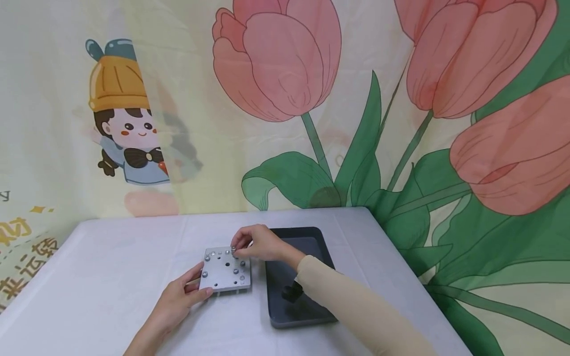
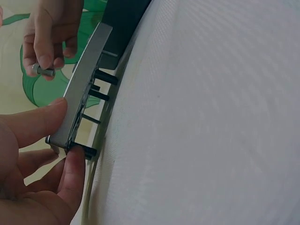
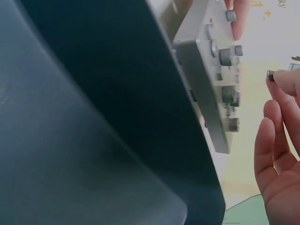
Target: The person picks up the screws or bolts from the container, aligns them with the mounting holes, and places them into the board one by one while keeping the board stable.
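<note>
A square silver metal plate with several bolts and open holes is held above the white cloth. My left hand grips its left edge, thumb on the near corner. In the left wrist view, threaded bolt shanks stick out of the plate's underside. Over the plate's far right corner, my right hand pinches a small bolt between thumb and forefinger. The right wrist view shows this bolt's threaded end apart from the plate; several bolt heads stand up from the plate's face.
To the right of the plate lies a dark grey tray, partly covered by my right forearm. A small black object is in it. White cloth covers the table, and a printed floral curtain hangs behind.
</note>
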Available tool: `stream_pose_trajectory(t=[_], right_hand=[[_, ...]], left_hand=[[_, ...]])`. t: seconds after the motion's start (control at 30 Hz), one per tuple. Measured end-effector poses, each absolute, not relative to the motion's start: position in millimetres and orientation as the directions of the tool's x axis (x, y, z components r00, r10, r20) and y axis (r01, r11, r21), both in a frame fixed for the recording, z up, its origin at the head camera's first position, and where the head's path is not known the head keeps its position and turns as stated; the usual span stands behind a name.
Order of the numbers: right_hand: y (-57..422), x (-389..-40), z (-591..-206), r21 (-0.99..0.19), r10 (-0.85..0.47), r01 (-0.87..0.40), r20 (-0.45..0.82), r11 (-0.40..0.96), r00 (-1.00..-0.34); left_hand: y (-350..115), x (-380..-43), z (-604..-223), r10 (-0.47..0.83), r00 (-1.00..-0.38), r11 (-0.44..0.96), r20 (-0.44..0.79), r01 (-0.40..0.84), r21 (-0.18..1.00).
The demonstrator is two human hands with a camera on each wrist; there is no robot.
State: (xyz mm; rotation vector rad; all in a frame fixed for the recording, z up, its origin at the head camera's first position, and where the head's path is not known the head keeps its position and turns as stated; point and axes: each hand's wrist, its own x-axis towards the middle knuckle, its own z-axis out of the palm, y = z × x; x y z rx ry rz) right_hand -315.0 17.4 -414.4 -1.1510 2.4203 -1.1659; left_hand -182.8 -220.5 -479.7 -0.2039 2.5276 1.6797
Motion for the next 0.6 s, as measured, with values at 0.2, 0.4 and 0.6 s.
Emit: stream_pose_trajectory(t=[0.2,0.4,0.6], right_hand=[[8.8,-319.8,-426.9,-0.718,-0.748,-0.570,0.102,0.401,-0.656],[3.6,-321.7,-432.8,-0.734,-0.773,-0.558,0.071,0.388,-0.630],[-2.0,-322.9,-436.7,-0.737,-0.772,-0.550,0.060,0.393,-0.632]], left_hand=[[-222.2,-183.0,-482.5,-0.059,-0.986,0.389,-0.158,-0.169,0.906],[-223.6,-181.9,-483.6,-0.053,-0.986,0.378,-0.158,-0.166,0.911],[-222.7,-183.5,-481.3,-0.053,-0.986,0.380,-0.155,-0.164,0.910]])
